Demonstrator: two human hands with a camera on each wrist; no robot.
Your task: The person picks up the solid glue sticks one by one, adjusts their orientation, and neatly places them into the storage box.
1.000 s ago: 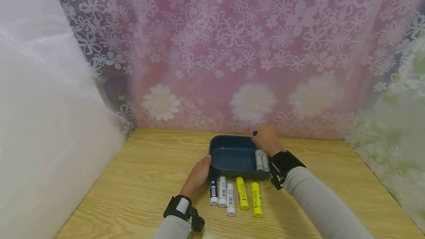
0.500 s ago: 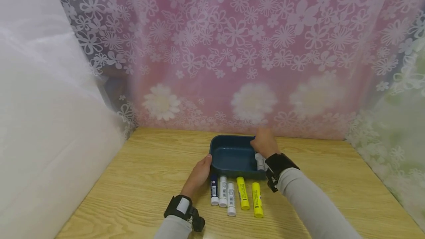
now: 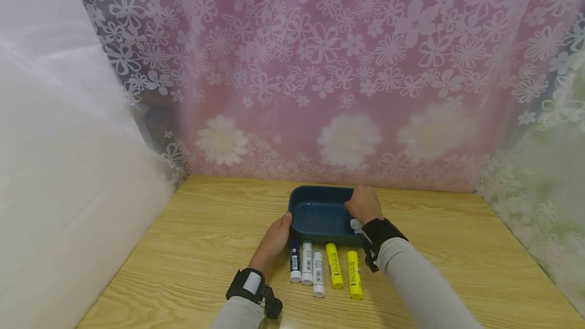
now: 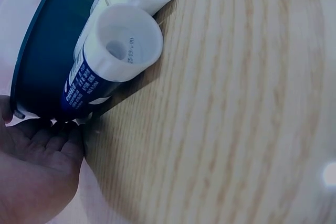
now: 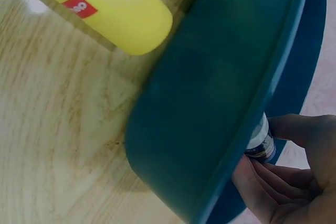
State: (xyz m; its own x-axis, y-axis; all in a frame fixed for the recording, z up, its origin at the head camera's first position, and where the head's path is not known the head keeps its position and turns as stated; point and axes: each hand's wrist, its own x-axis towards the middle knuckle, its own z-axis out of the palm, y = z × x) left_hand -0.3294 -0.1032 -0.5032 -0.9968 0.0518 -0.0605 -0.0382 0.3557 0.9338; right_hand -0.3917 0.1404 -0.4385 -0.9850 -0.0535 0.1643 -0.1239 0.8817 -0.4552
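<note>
A dark blue-green box (image 3: 320, 217) stands on the table. My left hand (image 3: 274, 235) grips its left end, thumb at the rim and fingers against the outside wall. My right hand (image 3: 364, 205) reaches into the box's right end. In the right wrist view it pinches a dark blue glue stick (image 5: 263, 149) with a white end between thumb and fingers. White-grey glue sticks (image 3: 356, 225) lie there too, mostly hidden by the hand. In front of the box lie a dark blue glue stick (image 3: 295, 263), two white ones (image 3: 307, 263) and two yellow ones (image 3: 334, 266).
The wooden table (image 3: 205, 227) stretches out on both sides of the box. A pink flowered curtain (image 3: 283, 90) hangs along its back edge. White sheeting (image 3: 68, 141) stands at the left, and a pale flowered sheet (image 3: 548, 182) at the right.
My right hand has moved down and slightly toward me into the box's right end, with the dark blue glue stick. The left hand and the glue sticks in front have stayed put.
</note>
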